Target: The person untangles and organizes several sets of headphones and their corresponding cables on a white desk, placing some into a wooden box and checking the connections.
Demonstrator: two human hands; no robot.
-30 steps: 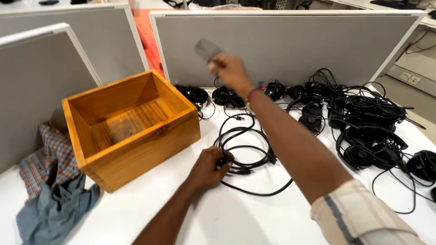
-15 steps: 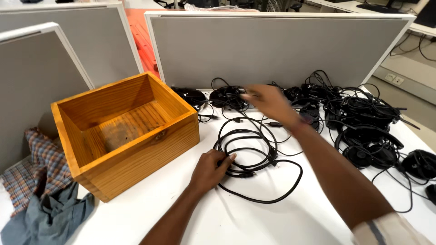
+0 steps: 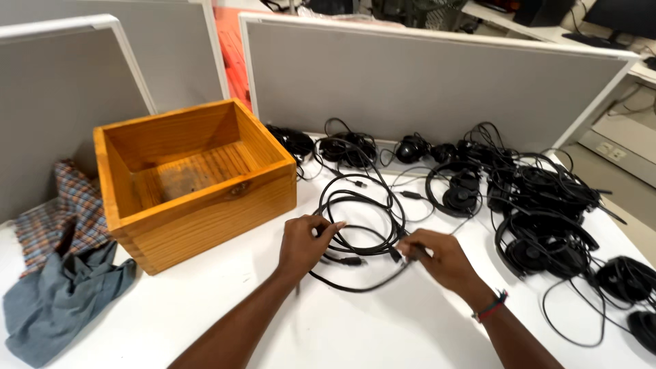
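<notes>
A coiled black cable [image 3: 362,213] lies on the white desk [image 3: 383,321] in front of me. My left hand [image 3: 305,240] pinches the coil at its left side. My right hand [image 3: 437,257] grips the cable at the coil's lower right, near a plug end. To the left stands an empty wooden box [image 3: 188,181], open at the top. A heap of black headsets [image 3: 540,198] with tangled leads spreads over the right side of the desk.
Grey partition panels [image 3: 424,82] wall the desk at the back and left. A checked cloth [image 3: 58,219] and a grey-blue cloth [image 3: 58,301] lie crumpled left of the box. More headsets [image 3: 345,147] sit along the back panel.
My right hand came down from the back panel, where it held a grey object, to the coil's right side and took hold of the cable. The left hand stayed on the coil.
</notes>
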